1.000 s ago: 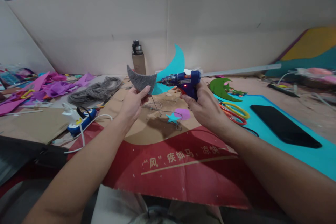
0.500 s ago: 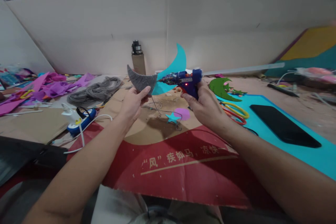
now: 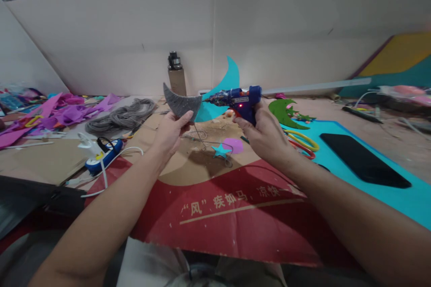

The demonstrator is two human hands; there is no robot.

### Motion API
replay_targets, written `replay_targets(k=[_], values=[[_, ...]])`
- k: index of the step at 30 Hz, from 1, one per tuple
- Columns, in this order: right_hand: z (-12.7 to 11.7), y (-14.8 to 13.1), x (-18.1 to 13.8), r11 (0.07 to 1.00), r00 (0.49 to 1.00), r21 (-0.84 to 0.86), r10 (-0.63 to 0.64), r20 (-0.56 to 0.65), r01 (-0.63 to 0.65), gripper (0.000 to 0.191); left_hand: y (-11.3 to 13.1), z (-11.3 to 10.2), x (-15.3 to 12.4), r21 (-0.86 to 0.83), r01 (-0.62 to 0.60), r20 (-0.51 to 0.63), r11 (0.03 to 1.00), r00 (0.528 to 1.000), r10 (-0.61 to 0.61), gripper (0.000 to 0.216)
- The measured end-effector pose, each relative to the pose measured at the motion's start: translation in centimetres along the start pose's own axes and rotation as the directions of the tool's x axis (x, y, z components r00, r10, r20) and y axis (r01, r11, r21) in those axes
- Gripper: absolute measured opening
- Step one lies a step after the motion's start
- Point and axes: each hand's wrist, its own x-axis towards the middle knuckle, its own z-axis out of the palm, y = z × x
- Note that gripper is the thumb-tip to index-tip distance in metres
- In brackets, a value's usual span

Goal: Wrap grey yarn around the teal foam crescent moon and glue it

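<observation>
My left hand (image 3: 175, 132) pinches a crescent (image 3: 183, 104) wrapped in grey cord, raised above the cardboard. A loose end of the cord hangs below it. In my right hand (image 3: 266, 132) is a blue glue gun (image 3: 244, 101) with a small red light lit and a glue stick out of its back. The gun's nozzle points left, at the right tip of the crescent; whether they touch I cannot tell. Behind the nozzle stands a turquoise crescent (image 3: 230, 76), partly covered. Below lie a turquoise star (image 3: 221, 150) and a purple disc (image 3: 235, 145).
Printed red cardboard (image 3: 215, 233) covers the front. At left are a blue power strip (image 3: 104, 157), coiled grey cord (image 3: 121, 116) and purple scraps (image 3: 70, 112). Right lie a green crescent (image 3: 284, 114), scissors with yellow and red handles (image 3: 305, 139) and a black phone (image 3: 365, 159). A bottle (image 3: 177, 76) stands behind.
The glue gun has shifted slightly to the right, its nozzle drawing back a little along the crescent's tip. My left hand and the grey crescent stay nearly still.
</observation>
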Motion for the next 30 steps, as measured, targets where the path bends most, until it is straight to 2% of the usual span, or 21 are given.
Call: replay_targets(k=[22,30], values=[[-0.22,0.05,0.14,1.0,1.0,0.017,0.01,-0.022,-0.01,0.042,-0.18,0.07,0.04,0.015,-0.004,0.006,1.0,1.0,0.004,0.036],[-0.1,0.46,-0.02,1.0,0.999,0.007,-0.004,-0.05,0.004,0.038,-0.26,-0.15,0.14,0.013,0.004,0.018,1.0,1.0,-0.004,0.034]])
